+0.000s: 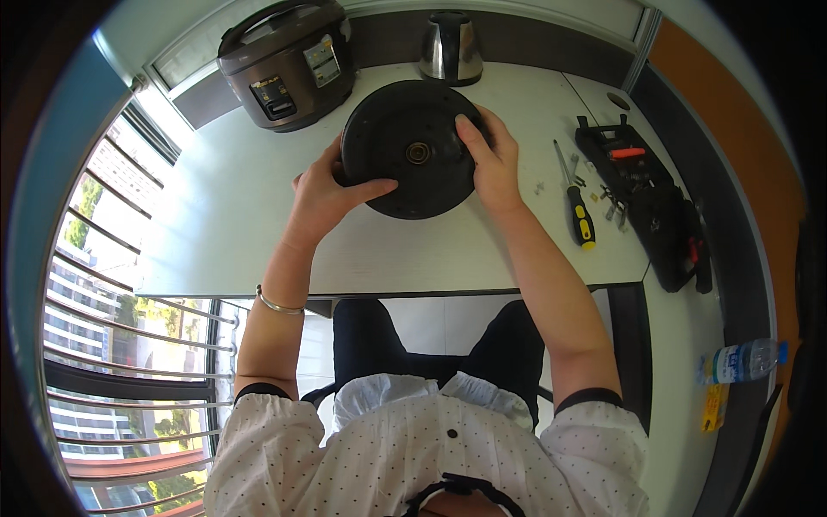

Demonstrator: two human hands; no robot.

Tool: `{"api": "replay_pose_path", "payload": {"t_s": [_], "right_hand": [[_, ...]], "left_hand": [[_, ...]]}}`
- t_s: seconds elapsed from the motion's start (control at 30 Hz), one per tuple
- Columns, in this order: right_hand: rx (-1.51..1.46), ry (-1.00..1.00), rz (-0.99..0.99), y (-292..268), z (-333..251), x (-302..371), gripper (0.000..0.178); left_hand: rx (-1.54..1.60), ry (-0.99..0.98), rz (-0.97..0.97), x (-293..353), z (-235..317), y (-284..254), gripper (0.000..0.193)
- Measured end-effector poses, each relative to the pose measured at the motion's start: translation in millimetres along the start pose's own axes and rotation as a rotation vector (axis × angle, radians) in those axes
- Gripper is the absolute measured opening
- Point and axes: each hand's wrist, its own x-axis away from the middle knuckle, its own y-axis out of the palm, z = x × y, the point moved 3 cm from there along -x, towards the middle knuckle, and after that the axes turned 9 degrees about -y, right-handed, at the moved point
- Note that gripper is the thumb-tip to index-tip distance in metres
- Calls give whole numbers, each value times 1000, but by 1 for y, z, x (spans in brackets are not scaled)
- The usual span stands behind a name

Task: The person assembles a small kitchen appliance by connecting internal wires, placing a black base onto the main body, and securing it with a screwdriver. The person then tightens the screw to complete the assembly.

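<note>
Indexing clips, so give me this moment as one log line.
left hand: holds black disc, left side; right hand: holds its right side; disc: over white desk; screwdriver: on desk

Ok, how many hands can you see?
2. The left hand holds the round black thing at its lower left, the right hand at its upper right.

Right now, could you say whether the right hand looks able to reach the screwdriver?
Probably yes: the screwdriver lies uncovered near the right hand, though that hand would first need to leave the black disc.
</note>
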Motion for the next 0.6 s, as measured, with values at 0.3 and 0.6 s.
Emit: {"api": "replay_pose_path", "payload": {"t_s": [0.3, 0.6], "right_hand": [[69, -35, -10, 3, -4, 2, 46], [57, -16, 20, 2, -5, 3, 47]], "left_hand": [[-107, 7, 63, 2, 4, 2, 78], [-69, -9, 104, 2, 13, 3, 66]]}}
